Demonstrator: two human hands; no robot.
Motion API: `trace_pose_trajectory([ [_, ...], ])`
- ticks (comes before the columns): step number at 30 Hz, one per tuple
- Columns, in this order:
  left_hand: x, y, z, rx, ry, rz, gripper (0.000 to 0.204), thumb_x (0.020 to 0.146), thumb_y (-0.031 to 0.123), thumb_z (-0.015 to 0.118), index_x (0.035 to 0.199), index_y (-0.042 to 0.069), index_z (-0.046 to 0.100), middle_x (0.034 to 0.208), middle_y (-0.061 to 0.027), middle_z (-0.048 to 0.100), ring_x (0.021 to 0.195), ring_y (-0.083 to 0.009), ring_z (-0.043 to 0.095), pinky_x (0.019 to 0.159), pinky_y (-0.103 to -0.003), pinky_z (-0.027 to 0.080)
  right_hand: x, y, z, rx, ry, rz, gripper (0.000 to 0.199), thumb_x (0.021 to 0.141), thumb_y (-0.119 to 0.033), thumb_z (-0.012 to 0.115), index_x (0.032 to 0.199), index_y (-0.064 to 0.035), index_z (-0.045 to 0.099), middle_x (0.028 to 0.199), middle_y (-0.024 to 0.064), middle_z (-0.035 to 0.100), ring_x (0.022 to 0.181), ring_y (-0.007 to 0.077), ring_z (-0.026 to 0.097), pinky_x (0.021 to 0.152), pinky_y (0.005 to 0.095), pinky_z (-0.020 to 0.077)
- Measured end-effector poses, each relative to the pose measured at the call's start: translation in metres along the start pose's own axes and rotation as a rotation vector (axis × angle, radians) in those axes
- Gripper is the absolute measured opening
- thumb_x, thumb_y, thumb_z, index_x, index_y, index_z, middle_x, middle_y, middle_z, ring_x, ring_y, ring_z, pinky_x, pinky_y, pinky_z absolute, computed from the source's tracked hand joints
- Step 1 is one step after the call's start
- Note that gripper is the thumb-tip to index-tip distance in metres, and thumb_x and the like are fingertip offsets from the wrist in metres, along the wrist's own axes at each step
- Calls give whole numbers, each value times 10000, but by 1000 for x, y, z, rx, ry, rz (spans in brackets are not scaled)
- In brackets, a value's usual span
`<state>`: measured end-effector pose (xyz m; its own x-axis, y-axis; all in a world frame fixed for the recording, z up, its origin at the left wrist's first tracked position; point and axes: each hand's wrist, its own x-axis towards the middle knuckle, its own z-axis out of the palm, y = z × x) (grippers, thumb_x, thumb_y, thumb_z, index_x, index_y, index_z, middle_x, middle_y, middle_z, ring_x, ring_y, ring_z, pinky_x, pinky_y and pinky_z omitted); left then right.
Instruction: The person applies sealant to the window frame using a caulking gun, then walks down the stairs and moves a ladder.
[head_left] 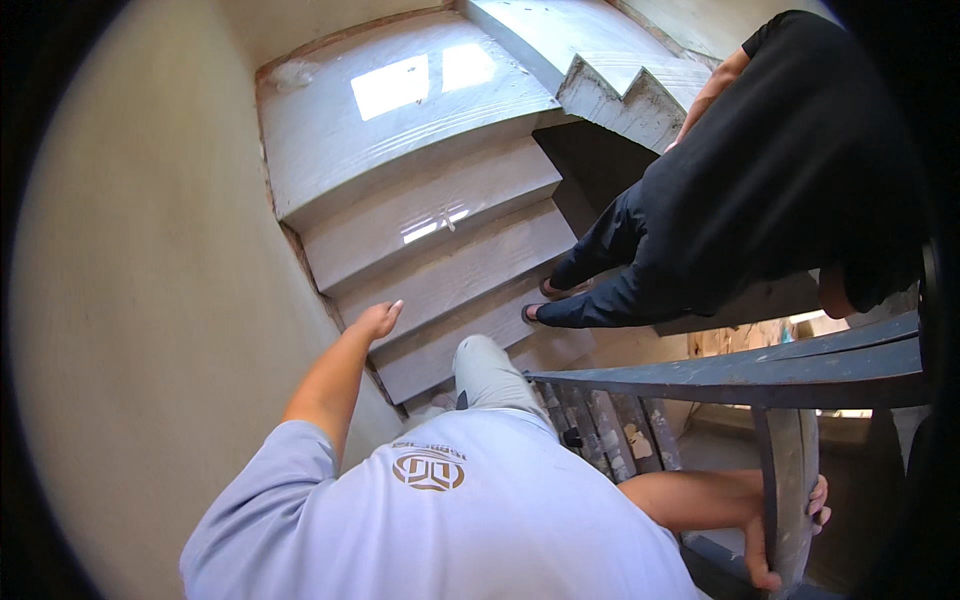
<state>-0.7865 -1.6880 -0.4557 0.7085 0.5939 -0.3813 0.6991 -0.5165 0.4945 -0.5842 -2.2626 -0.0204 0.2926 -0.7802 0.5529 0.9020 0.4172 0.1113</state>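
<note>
My right hand (790, 535) is wrapped round a grey metal railing post (790, 460), with the thumb on its near side and the fingers round the far edge. The post meets a long dark grey handrail (740, 378) that runs across to the right. In front of my body, my left hand (378, 319) hangs over the stone steps (455, 270), its fingers loosely curled and nothing visible in them. It stays apart from the plastered wall (160, 300).
Pale stairs rise to a glossy landing (320, 130). A person in dark clothes (760, 180) stands on the steps at right, one arm reaching toward the upper flight's jagged edge (625, 105). Dark metal balusters (610, 435) stand below the handrail, beside a stairwell gap.
</note>
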Motion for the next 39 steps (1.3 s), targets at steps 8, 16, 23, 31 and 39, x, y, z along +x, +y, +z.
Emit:
trace_pose_trajectory([
  [8, 145, 59, -160, -181, 81, 69, 605, 1038, 553, 397, 1085, -4, 629, 1141, -316, 637, 1133, -492, 573, 956, -500, 461, -38, 165, 105, -362, -102, -82, 715, 481, -744, 741, 916, -233, 494, 926, 75, 472, 832, 228, 485, 748, 384, 383],
  [16, 127, -46, -250, -360, 380, -148, 529, 1023, 484, 517, 1208, 0, 622, 993, -113, 686, 854, -211, 663, 758, -358, 546, -18, 226, 233, -142, -94, -24, 735, 541, -652, 705, 888, -49, 469, 926, 128, 423, 803, 243, 446, 731, 409, 364],
  [23, 91, -98, -298, -208, 244, -225, 463, 1002, 430, 542, 1104, 4, 694, 1017, -213, 715, 957, -354, 685, 849, -433, 526, -74, 279, 321, -293, -59, -108, 684, 574, -656, 692, 913, -96, 495, 928, 133, 437, 796, 249, 450, 718, 422, 375],
  [31, 156, -102, -451, -238, 174, -208, 389, 962, 381, 579, 1067, 30, 712, 1020, -226, 718, 978, -396, 684, 872, -459, 528, -145, 334, 473, -358, -21, -121, 776, 565, -707, 693, 990, -97, 469, 936, 137, 437, 822, 271, 451, 773, 432, 378],
  [39, 266, -55, -548, -185, 136, -104, 360, 964, 348, 580, 1057, 33, 726, 1032, -210, 722, 991, -397, 682, 869, -455, 529, -134, 376, 547, -268, -4, -225, 766, 566, -751, 636, 923, -84, 522, 986, 167, 480, 828, 291, 478, 755, 450, 417],
])
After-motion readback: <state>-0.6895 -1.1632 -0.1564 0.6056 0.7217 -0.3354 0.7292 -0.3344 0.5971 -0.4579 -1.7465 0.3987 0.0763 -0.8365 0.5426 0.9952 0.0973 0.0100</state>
